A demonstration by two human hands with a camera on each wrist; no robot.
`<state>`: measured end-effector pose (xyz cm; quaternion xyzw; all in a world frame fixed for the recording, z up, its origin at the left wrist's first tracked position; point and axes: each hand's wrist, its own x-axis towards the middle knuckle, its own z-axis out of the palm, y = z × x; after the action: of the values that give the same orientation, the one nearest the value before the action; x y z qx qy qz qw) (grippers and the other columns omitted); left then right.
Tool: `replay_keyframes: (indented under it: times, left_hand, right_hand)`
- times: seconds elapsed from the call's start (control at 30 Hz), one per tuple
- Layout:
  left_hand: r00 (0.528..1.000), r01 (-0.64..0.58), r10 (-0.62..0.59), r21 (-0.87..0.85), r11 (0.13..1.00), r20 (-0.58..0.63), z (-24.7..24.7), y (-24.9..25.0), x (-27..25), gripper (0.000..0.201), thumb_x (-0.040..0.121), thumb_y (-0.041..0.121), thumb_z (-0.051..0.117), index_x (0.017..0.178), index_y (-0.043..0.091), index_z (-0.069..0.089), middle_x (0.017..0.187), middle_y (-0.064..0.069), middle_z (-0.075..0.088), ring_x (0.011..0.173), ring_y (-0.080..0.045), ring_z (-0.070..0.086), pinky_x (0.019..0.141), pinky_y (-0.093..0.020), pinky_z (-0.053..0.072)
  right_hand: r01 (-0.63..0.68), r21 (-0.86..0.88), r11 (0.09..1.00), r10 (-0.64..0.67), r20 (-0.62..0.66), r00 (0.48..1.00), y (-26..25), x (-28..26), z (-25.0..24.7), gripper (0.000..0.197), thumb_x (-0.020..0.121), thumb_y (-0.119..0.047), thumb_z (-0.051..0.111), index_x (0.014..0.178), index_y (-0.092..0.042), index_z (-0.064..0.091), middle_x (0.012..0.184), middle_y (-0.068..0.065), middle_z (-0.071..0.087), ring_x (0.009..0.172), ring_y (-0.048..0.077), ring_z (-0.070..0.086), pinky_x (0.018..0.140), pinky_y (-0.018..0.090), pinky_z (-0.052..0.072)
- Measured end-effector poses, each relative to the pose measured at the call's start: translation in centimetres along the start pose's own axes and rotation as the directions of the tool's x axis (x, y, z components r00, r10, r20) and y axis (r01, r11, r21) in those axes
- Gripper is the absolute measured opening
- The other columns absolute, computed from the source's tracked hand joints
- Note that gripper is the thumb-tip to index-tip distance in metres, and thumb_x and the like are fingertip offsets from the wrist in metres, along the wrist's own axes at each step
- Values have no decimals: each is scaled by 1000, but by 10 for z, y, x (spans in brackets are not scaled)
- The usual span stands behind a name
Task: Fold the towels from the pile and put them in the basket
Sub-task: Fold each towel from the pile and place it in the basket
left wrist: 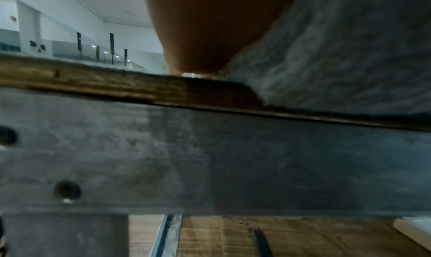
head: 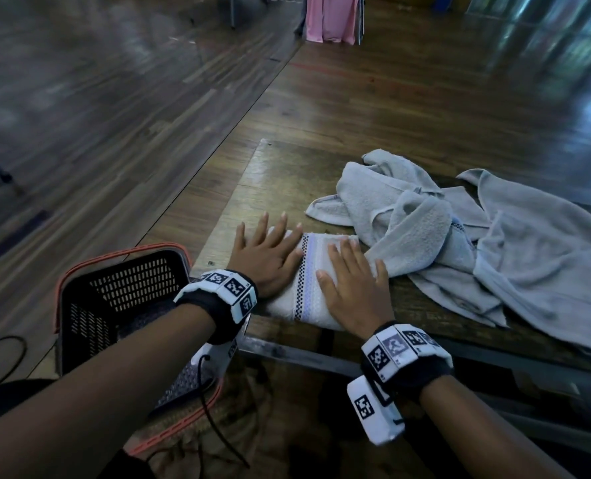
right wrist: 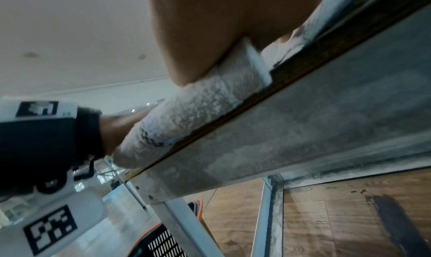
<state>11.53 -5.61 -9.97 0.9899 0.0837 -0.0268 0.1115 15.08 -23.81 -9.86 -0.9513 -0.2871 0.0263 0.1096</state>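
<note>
Folded towel: a white terry strip with a band of dark checks and pale violet stripes running across it, folded into a narrow oblong. It lies on the table at the near left corner, its near end flush with the near edge, as the right wrist view confirms.

Left hand: flat, palm down, fingers straight and spread wide, pressing the left part of the towel; the fingertips reach past the towel's far end onto bare wood. In the left wrist view only the heel of the hand shows above the table's edge.

Right hand: flat, palm down, fingers straight and slightly spread, pressing the right part of the towel; the patterned band lies between the two hands.

Pile: loose grey towels, crumpled and overlapping, spread from just beside the right hand toward the right edge; one flap touches the folded towel's far right corner.

Basket: black, perforated walls, orange rim, standing on the floor just beside the table's left edge, below the left wrist. Bare wood lies beyond the towel toward the far left corner of the table.
</note>
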Motion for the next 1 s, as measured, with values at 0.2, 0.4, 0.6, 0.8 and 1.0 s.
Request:
replay_keyframes:
  times: [0.2, 0.4, 0.6, 0.8, 1.0]
  left_hand:
    - [994, 96, -91, 93, 991, -57, -22, -23, -6, 52, 96, 49, 16, 144, 31, 19, 159, -7, 4, 146, -24, -5, 111, -55, -13]
    - [975, 220, -217, -85, 972, 39, -43, -23, -14, 44, 85, 56, 43, 70, 17, 56, 78, -1, 60, 84, -24, 59, 81, -38, 41]
    - [943, 268, -210, -219, 938, 257, -46, -17, -20, 45, 81, 50, 59, 55, 16, 47, 55, 1, 48, 52, -13, 45, 48, -27, 30]
    - [926, 363, -224, -550, 752, 304, -60, 0, -49, 29, 87, 36, 60, 68, 15, 53, 67, 2, 57, 58, -10, 52, 49, -23, 38]
    - [930, 353, -205, -897, 266, 305, -42, 20, -125, 12, 86, 3, 60, 92, 10, 53, 87, -7, 60, 84, -22, 59, 69, -35, 52]
  right_hand:
    - [-90, -163, 983, 52, -223, 974, 26, -14, -22, 60, 86, -60, 40, 125, -16, 51, 134, 11, 49, 129, 28, 37, 100, 46, 28]
    - [-246, 208, 947, 257, -25, 966, 34, -16, -38, 53, 81, -64, 45, 63, -18, 61, 76, -1, 67, 88, 24, 59, 85, 44, 44]
    - [-338, 358, 870, 283, 199, 938, 19, -2, -37, 53, 77, -57, 59, 74, -4, 65, 81, 12, 69, 83, 28, 62, 84, 49, 49]
    - [-443, 666, 601, 280, 344, 896, 15, -13, -45, 27, 80, -32, 65, 85, -6, 66, 94, 11, 69, 81, 22, 63, 71, 34, 50]
    - [-461, 775, 433, 284, 368, 886, 18, -72, -48, 53, 80, -14, 67, 129, -9, 48, 117, 9, 63, 95, 15, 60, 69, 27, 44]
